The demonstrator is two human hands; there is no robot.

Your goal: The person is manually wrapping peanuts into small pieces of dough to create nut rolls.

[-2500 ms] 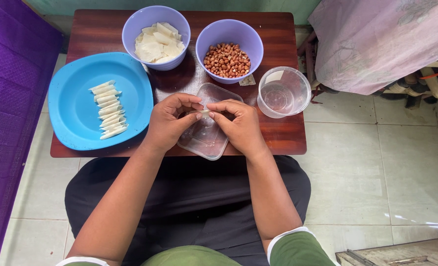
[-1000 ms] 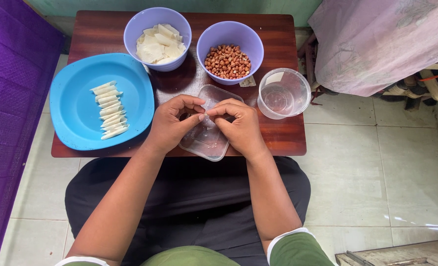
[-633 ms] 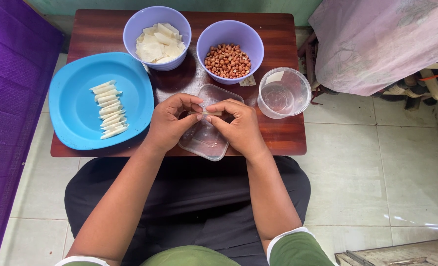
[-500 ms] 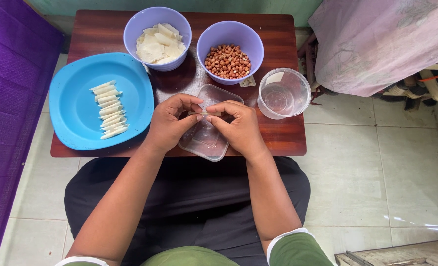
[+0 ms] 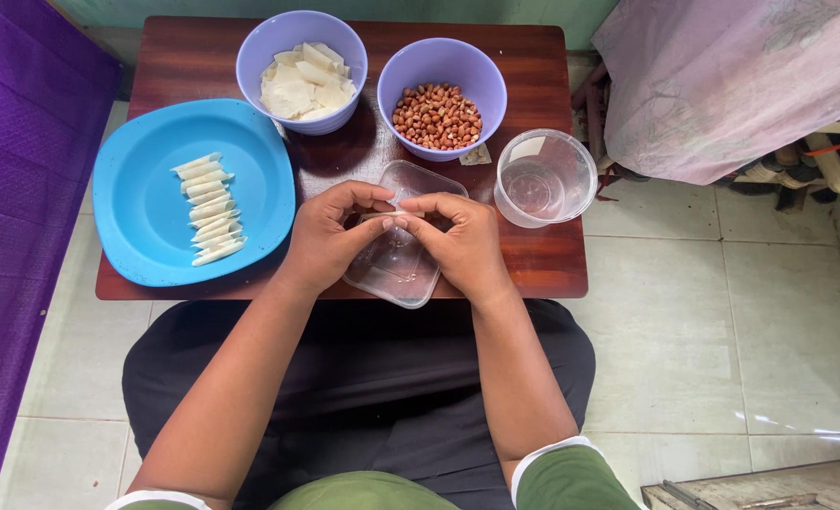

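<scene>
Nearest, the left hand (image 5: 330, 236) and right hand (image 5: 458, 241) meet over a clear rectangular tray (image 5: 403, 269) at the near edge of the dark wooden table (image 5: 552, 264). Fingertips of both hands pinch one small pale roll (image 5: 390, 215) between them, held just above the tray; the tray looks otherwise bare.

To the left lies one blue plate (image 5: 146, 236) carrying a stack of finished pale rolls (image 5: 208, 209), about nine, laid side by side. To the right stands one clear round tub (image 5: 544, 177) holding a little clear liquid.

Farther off are two lilac bowls: the left bowl (image 5: 254, 52) holds pale wrapper pieces (image 5: 305, 83), too overlapped to count, and the right bowl (image 5: 410, 66) holds many reddish peanuts (image 5: 437, 115).
</scene>
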